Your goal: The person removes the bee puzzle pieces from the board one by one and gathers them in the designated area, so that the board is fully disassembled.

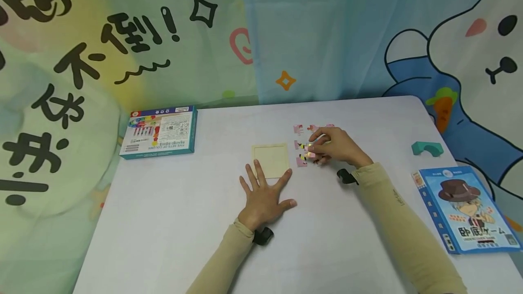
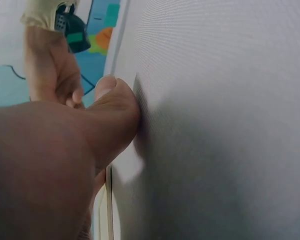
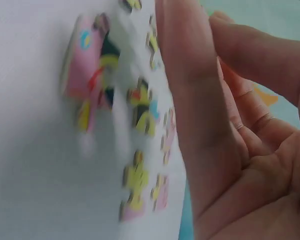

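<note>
My left hand [image 1: 263,198] lies on the table with its fingers spread, fingertips on the near side of a pale square puzzle board [image 1: 273,155]. Its thumb [image 2: 115,107] rests near the tabletop in the left wrist view. My right hand [image 1: 337,145] is bent over a group of small jigsaw pieces [image 1: 301,162] to the right of the board. In the right wrist view a pink piece [image 3: 82,65] lies nearest, with several yellow and pink pieces [image 3: 136,175] beyond it. The right fingertips are out of that view, and I cannot tell whether they pinch a piece.
A flat teal-edged box [image 1: 161,133] lies at the back left of the white table [image 1: 155,221]. On the right are a blue box [image 1: 467,210] with a cartoon figure and a green arch-shaped block [image 1: 427,148]. A printed curtain [image 1: 318,35] hangs behind the table.
</note>
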`<state>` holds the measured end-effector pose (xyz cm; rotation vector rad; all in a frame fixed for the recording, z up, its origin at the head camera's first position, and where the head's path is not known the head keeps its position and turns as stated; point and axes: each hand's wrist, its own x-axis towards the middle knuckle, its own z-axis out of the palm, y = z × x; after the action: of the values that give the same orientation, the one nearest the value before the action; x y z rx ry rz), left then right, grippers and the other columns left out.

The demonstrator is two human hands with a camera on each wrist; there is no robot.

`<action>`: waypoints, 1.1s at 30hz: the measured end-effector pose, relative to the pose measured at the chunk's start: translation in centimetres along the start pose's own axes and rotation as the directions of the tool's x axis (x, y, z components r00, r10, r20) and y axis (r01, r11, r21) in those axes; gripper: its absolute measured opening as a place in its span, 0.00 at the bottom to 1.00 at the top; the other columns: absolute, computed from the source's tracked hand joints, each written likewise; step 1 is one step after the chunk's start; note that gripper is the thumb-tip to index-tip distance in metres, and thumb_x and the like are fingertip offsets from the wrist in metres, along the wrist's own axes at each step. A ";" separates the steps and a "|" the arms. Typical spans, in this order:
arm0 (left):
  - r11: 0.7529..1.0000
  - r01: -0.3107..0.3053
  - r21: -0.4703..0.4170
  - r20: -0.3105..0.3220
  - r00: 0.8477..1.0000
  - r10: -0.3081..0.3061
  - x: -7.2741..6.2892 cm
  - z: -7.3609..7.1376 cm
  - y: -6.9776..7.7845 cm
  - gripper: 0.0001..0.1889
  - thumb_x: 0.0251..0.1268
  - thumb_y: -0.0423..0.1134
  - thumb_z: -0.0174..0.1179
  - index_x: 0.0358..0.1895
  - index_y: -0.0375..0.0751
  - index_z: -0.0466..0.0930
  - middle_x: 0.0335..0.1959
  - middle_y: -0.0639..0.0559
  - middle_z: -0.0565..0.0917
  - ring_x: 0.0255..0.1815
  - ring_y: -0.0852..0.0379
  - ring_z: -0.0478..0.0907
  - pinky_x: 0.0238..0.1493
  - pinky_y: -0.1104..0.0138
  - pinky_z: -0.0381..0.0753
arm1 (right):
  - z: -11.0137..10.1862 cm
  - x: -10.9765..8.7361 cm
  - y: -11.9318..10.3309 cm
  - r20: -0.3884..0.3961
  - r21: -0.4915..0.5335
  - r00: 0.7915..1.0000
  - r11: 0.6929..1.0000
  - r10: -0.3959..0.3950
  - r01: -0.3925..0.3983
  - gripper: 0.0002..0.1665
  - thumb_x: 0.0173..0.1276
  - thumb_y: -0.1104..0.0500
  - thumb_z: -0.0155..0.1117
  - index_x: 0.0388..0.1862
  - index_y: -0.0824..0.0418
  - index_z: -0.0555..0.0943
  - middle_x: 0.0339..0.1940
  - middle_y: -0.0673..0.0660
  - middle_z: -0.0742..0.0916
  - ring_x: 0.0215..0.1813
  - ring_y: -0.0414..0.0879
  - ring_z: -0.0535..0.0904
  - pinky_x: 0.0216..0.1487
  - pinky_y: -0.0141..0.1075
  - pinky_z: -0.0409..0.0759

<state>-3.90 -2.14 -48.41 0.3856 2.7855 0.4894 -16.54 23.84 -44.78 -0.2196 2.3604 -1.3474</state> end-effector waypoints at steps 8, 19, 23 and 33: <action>1.000 0.003 -0.021 0.005 1.000 -0.003 -0.2 -0.2 0.0 0.45 0.68 0.70 0.63 0.85 0.70 0.56 0.83 0.17 0.29 0.83 0.15 0.25 0.73 0.19 0.36 | -1.3 -1.3 1.8 -0.016 0.081 0.999 0.996 0.042 -0.041 0.22 0.73 0.55 0.74 0.59 0.67 0.82 0.48 0.68 0.90 0.36 0.53 0.93 0.39 0.44 0.91; 0.998 -0.016 -0.058 -0.015 1.000 0.015 -0.3 -0.3 0.0 0.44 0.68 0.68 0.64 0.85 0.69 0.57 0.82 0.16 0.30 0.83 0.14 0.26 0.73 0.19 0.36 | -3.5 -3.2 3.5 0.018 -0.008 0.996 0.997 0.083 -0.082 0.27 0.71 0.51 0.76 0.63 0.62 0.83 0.55 0.65 0.88 0.42 0.50 0.89 0.46 0.35 0.88; 0.998 -0.013 -0.055 -0.008 1.000 0.012 -0.2 -0.4 0.1 0.44 0.69 0.69 0.63 0.85 0.69 0.57 0.83 0.16 0.30 0.83 0.15 0.26 0.73 0.19 0.36 | -4.1 -3.7 4.0 -0.006 -0.101 0.994 0.989 0.106 -0.106 0.27 0.71 0.48 0.76 0.63 0.59 0.83 0.55 0.62 0.88 0.50 0.49 0.85 0.48 0.32 0.83; 0.998 -0.011 -0.061 0.002 1.000 0.011 -0.2 -0.2 0.0 0.45 0.68 0.68 0.64 0.85 0.69 0.56 0.82 0.16 0.28 0.82 0.15 0.24 0.73 0.19 0.34 | -4.7 -4.6 4.8 -0.061 -0.205 0.991 0.970 0.118 -0.128 0.22 0.73 0.49 0.74 0.59 0.60 0.86 0.48 0.59 0.90 0.48 0.50 0.81 0.47 0.37 0.77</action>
<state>-3.78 -2.29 -48.19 0.3883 2.7599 0.5744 -14.00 31.57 -45.56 -0.0991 2.5114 -1.0593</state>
